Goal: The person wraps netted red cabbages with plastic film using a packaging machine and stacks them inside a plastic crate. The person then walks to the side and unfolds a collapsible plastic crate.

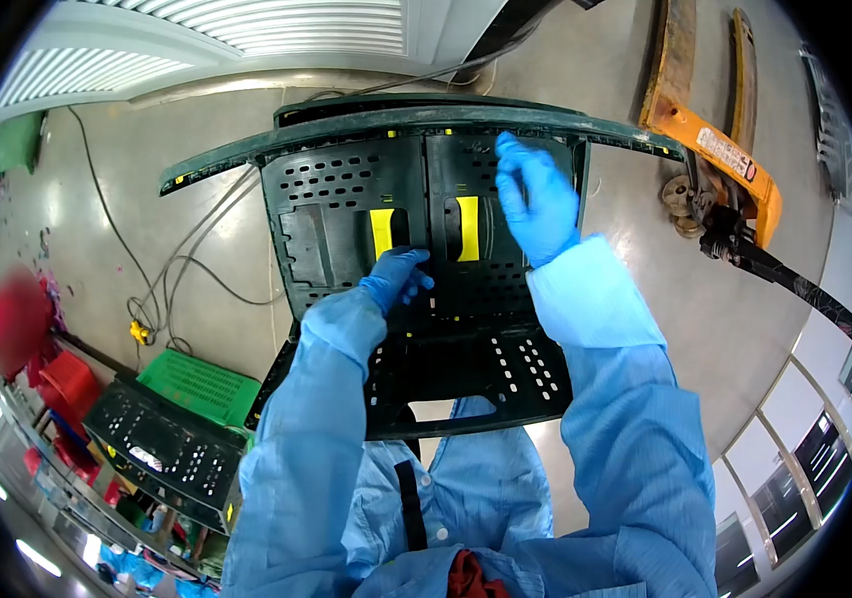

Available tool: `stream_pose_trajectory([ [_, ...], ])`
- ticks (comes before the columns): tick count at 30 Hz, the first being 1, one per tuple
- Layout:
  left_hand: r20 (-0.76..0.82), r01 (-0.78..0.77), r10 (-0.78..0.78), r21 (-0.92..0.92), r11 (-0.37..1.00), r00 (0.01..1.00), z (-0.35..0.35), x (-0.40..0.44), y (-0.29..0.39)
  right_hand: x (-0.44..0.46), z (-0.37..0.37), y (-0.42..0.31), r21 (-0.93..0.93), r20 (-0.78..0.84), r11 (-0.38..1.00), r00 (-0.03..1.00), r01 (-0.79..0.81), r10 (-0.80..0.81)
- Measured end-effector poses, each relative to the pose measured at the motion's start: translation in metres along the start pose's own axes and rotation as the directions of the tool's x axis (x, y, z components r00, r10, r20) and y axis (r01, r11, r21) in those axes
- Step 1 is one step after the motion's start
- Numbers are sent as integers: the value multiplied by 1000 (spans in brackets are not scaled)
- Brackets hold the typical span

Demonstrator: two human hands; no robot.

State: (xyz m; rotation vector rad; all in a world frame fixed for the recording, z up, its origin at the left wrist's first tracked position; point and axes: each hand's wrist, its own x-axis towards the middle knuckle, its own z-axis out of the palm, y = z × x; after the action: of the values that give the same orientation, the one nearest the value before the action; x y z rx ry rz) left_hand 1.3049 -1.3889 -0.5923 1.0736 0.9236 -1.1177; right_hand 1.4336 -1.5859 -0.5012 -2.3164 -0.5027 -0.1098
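A dark green, nearly black plastic folding crate (311,234) stands in front of my body, with slotted walls and two yellow inserts (468,229) beside its handle openings. My left hand (398,278), in a blue glove, is over the crate just below the left yellow insert. Its fingers are loosely bent and apart, with nothing visible in them. My right hand (541,202), also blue-gloved, is at the upper right of the crate. Its fingers curl together close to the far rim (436,121); whatever they may hold is too small to make out.
At lower left are another dark crate (162,439), a green crate (198,384) and a red bin (69,387). Cables (171,269) lie on the floor at left. An orange pallet jack (720,149) stands at right. White louvred panels (276,25) are behind the crate.
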Motion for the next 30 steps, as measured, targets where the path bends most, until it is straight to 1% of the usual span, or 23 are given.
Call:
stream_pose_trajectory([
  [1, 31, -10, 9, 41, 999, 999, -3, -16, 3, -9, 12, -2, 133, -21, 989, 998, -61, 64],
  [2, 60, -28, 23, 86, 996, 998, -9, -31, 8, -28, 32, 6, 136, 99, 965, 972, -223, 211],
  [3, 86, -45, 34, 131, 990, 996, -13, -48, 12, -43, 51, 10, 30, 303, 891, 853, -454, 424],
  [4, 71, -57, 42, 214, 975, 997, -14, -68, 18, -43, 62, 7, -268, 589, 824, 592, -499, 550],
  [5, 61, -45, 29, 267, 963, 998, -16, -83, 23, -64, 86, 4, -392, 541, 765, 545, -511, 641],
  [6, 48, -27, 12, 320, 947, 999, -21, -99, 25, -64, 94, -11, -460, 614, 643, 304, -612, 728],
  [7, 31, -12, 1, 370, 929, 1000, -28, -116, 28, -87, 117, -4, -459, 633, 715, 371, -527, 680],
  [9, -54, 15, 9, 424, 905, 998, -41, -152, 31, -88, 132, -9, -518, 578, 607, 277, -602, 768],
  [11, -174, 31, 55, 455, 890, 983, -57, -192, 27, -115, 161, 25, -435, 618, 613, 276, -659, 736],
  [13, -351, -12, 197, 465, 885, 915, -83, -227, 16, -84, 121, 2, -557, 637, 597, 165, -577, 753],
  [14, -414, 0, 255, 524, 852, 874, -108, -238, 6, -62, 77, -28, -567, 635, 615, 186, -548, 750],
  [15, -476, 20, 314, 574, 818, 821, -136, -246, -8, -90, 76, -3, -465, 632, 705, 357, -535, 688],
  [16, -524, 51, 363, 618, 784, 770, -162, -254, -18, -74, 32, -13, -395, 697, 741, 347, -543, 627],
  [18, -586, 168, 390, 679, 715, 711, -170, -266, -23, -79, -34, -23, -393, 630, 732, 417, -557, 655],
  [19, -574, 92, 456, 684, 724, 680, -171, -265, -29, -96, -63, -5, -281, 595, 723, 476, -631, 648],
  [20, -565, 13, 520, 685, 728, 640, -175, -255, -42, -97, -99, 7, -100, 586, 647, 481, -756, 653],
  [21, -559, -67, 577, 681, 729, 595, -175, -250, -51, -124, -123, 53, 132, 452, 594, 582, -793, 676],
  [23, -595, -50, 574, 668, 742, 562, -170, -249, -57, -124, -196, 77, 127, 319, 565, 573, -815, 755],
  [25, -575, -103, 620, 684, 722, 534, -167, -240, -59, -125, -191, 71, -157, 193, 613, 585, -774, 788],
  [26, -601, -131, 606, 645, 753, 521, -159, -236, -58, -119, -197, 56, -264, 232, 630, 586, -731, 777],
  [27, -596, -184, 615, 624, 760, 516, -156, -233, -60, -123, -187, 60, -91, 179, 573, 552, -815, 814],
  [29, -596, -298, 641, 576, 761, 484, -165, -220, -68, -130, -176, 82, 48, 143, 429, 431, -902, 891],
  [30, -542, -422, 624, 461, 781, 563, -170, -220, -70, -134, -173, 88, 142, 146, 445, 464, -884, 874],
])
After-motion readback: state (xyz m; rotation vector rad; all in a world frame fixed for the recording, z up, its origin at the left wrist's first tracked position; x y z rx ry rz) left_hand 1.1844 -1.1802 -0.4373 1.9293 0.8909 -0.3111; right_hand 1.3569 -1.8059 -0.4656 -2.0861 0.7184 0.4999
